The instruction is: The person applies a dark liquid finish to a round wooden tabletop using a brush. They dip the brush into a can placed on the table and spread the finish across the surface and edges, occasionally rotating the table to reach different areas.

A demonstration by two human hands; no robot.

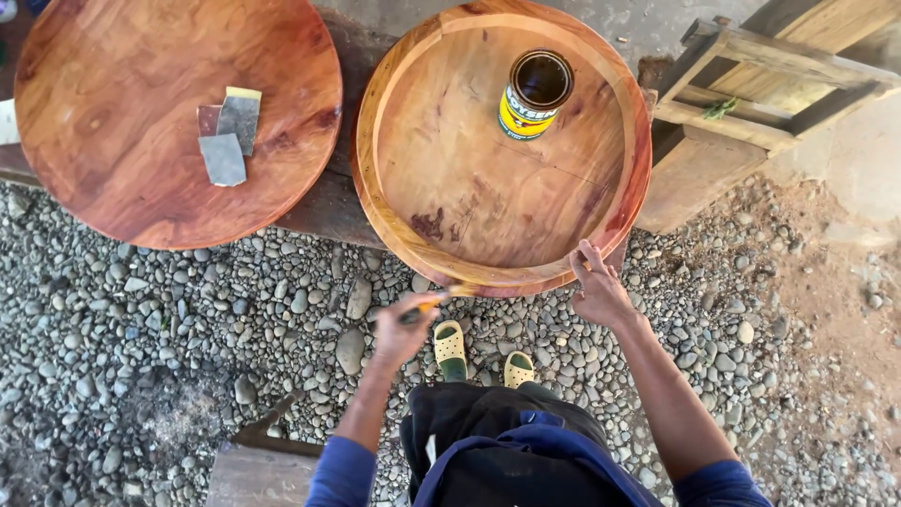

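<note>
We brush the near rim of the round wooden tray (497, 188)
Left hand (402, 330) clenched on the brush (434, 303), right hand (598, 289) grasping the rim; next we reload from the open tin (535, 94)

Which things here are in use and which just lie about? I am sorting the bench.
In use:
left hand holding a brush
right hand on the rimmed round wooden tray
open can standing in the tray

Lying about:
flat round wooden board
sandpaper pieces on the board
wooden frame

A dark wooden bench (324, 202) on gravel (169, 319) carries two round trays (526, 272).
</note>
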